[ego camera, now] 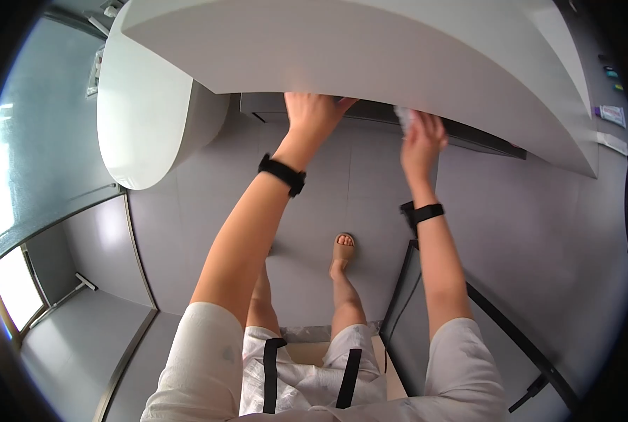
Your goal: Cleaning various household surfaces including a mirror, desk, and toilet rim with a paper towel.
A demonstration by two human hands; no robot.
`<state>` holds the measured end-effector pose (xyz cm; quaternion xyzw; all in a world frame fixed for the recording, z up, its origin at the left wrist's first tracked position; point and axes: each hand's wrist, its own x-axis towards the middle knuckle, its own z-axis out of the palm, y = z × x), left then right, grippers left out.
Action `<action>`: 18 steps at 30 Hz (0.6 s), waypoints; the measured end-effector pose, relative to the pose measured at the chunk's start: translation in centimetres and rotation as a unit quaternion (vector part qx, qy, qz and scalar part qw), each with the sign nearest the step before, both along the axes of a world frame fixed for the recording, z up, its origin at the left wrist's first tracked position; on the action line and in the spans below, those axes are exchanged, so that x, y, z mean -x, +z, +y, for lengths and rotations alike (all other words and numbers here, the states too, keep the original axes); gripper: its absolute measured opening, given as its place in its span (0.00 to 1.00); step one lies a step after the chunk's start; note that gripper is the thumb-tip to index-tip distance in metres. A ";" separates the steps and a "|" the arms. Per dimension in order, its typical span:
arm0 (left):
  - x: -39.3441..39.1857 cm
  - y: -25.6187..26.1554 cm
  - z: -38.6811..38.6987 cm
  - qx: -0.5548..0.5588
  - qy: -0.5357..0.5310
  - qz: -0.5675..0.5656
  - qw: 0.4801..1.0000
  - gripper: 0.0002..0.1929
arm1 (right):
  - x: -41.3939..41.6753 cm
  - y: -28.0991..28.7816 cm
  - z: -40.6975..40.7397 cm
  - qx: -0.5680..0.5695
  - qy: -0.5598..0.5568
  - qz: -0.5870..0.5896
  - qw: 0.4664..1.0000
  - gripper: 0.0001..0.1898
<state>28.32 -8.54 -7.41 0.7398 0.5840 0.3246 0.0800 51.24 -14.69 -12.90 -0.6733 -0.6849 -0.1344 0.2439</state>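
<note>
My left hand point(316, 113) reaches up to the lower edge of a large pale curved panel point(345, 53); its fingertips are hidden behind that edge, so its grip cannot be told. To the right, my right hand point(423, 134) is slightly blurred and holds a whitish crumpled thing point(403, 120), perhaps a tissue or cloth, just below the same edge. Behind both hands runs a dark drawer or cabinet front point(380, 111). Each wrist wears a black band.
A white toilet point(142, 105) stands at the left, beside a glass shower partition point(45, 116). A squeegee point(86, 281) leans inside the shower. Tubes point(611, 114) lie at the far right. A black-framed door point(514, 337) is at lower right.
</note>
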 end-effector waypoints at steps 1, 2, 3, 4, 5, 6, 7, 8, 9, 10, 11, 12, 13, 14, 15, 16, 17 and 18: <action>-1.0 -0.1 1.0 0.004 0.002 -0.004 1.000 0.25 | -2.8 -0.6 0.1 -0.010 -0.020 -0.009 1.000 0.20; -1.7 -0.1 2.0 0.090 0.021 0.002 0.996 0.21 | -5.1 -0.9 0.3 -0.020 -0.040 -0.019 0.999 0.19; -1.9 -0.5 2.3 0.176 0.043 0.010 0.983 0.18 | -6.1 -0.9 0.4 -0.002 -0.062 0.002 0.998 0.18; -1.7 -0.9 2.1 0.180 0.048 0.010 0.982 0.18 | -6.5 -1.2 0.4 0.005 -0.075 0.020 0.997 0.17; -1.3 -1.2 1.8 0.090 0.053 0.001 0.994 0.15 | -6.4 -1.7 0.4 0.010 -0.086 0.037 0.996 0.17; -1.1 -1.6 1.3 0.000 0.059 -0.008 0.998 0.13 | -6.0 -1.9 0.6 0.013 -0.080 0.036 0.996 0.17; -0.3 -2.0 0.6 0.002 0.065 -0.008 0.998 0.13 | -5.3 -2.1 0.8 0.009 -0.088 0.065 0.994 0.17; 0.9 -2.3 -0.4 -0.064 0.051 0.015 0.997 0.11 | -4.4 -2.4 1.1 0.004 -0.095 0.095 0.991 0.17; 1.8 -2.4 -1.8 -0.130 0.032 0.034 0.990 0.10 | -3.7 -2.5 1.3 0.006 -0.092 0.091 0.992 0.17; 2.1 -1.2 -3.6 -0.118 0.028 0.016 0.992 0.11 | -3.7 -2.5 1.5 -0.022 -0.120 0.069 0.990 0.17; 3.5 -1.1 -5.5 -0.108 0.007 -0.010 0.994 0.13 | -2.9 -2.6 1.9 -0.049 -0.143 0.054 0.987 0.17; 5.3 -1.2 -7.4 -0.101 -0.013 -0.033 0.994 0.14 | -2.2 -2.8 2.3 -0.055 -0.138 0.045 0.988 0.18; 7.1 -1.1 -10.0 -0.055 -0.011 -0.054 0.997 0.14 | -0.6 -2.8 2.5 -0.055 -0.132 0.043 0.989 0.18; 9.2 -0.5 -12.6 -0.044 0.006 -0.049 0.998 0.15 | 2.3 -2.5 2.6 -0.049 -0.103 0.065 0.991 0.18; 10.9 -0.4 -15.1 -0.041 0.020 -0.058 0.997 0.15 | 5.2 -2.3 2.5 -0.042 -0.072 0.085 0.993 0.18; 12.2 0.0 -17.4 -0.036 0.048 -0.055 0.997 0.16 | 7.7 -2.0 2.3 -0.037 -0.039 0.092 0.994 0.18; 13.4 -0.2 -19.4 -0.043 0.076 -0.047 0.995 0.16 | 10.5 -1.8 2.1 -0.033 -0.005 0.098 0.995 0.19; 14.7 0.0 -21.1 -0.043 0.110 -0.031 0.992 0.16 | 13.9 -1.4 2.2 -0.025 0.007 0.119 0.993 0.20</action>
